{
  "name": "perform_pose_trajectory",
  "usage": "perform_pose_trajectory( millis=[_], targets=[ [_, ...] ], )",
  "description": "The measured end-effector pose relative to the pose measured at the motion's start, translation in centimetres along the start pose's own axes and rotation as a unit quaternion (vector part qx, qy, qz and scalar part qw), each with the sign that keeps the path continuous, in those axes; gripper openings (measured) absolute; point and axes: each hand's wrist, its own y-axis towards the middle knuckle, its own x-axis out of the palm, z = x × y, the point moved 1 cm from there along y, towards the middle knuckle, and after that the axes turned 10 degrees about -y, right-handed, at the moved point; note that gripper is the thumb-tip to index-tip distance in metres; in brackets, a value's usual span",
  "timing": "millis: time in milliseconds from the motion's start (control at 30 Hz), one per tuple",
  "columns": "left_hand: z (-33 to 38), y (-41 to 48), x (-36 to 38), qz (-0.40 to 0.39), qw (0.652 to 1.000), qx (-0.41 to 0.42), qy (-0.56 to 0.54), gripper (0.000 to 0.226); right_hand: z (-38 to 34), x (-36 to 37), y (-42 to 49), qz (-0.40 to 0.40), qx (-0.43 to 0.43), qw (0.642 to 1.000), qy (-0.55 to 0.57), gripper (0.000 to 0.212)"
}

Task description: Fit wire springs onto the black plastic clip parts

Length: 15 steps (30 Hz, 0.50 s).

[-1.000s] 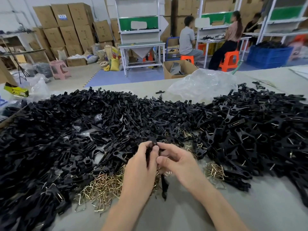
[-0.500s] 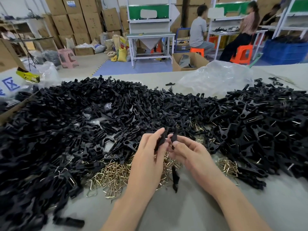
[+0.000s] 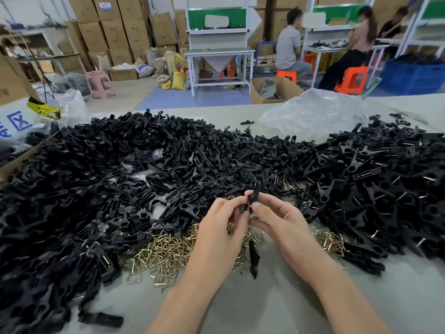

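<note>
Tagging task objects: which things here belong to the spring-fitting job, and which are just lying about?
In the job: left hand, right hand, held clip part, pile of clip parts, wire springs.
Lying about: clear plastic bag, cardboard box, pink stool.

free: bare surface (image 3: 265, 309) on the near side of the spring pile (image 3: 166, 251). obstacles: clip parts heap (image 3: 96, 177) banked left of, behind and right of the spring pile; one loose clip part (image 3: 253, 257) on its near right edge; clear bag (image 3: 313, 114) far behind it.
</note>
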Motion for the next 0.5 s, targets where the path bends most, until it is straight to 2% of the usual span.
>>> perform_pose_trajectory(
  millis=[167, 367, 500],
  targets=[
    [0.12, -0.06, -0.2, -0.003, 1.0, -0.006, -0.021, 0.021, -0.04, -0.11, -0.01, -0.007, 0.005, 1.0, -0.013, 0.028],
    [0.71, 0.23, -0.58, 0.035, 0.984, -0.072, -0.158, 0.019, 0.0, 0.06, -0.12, -0.02, -0.007, 0.999, -0.037, 0.033],
    [0.77, 0.21, -0.49, 0.04, 0.978, -0.095, -0.18, 0.02, -0.17, 0.5, -0.38, -0.037, -0.016, 0.997, -0.064, 0.032]
  ],
)
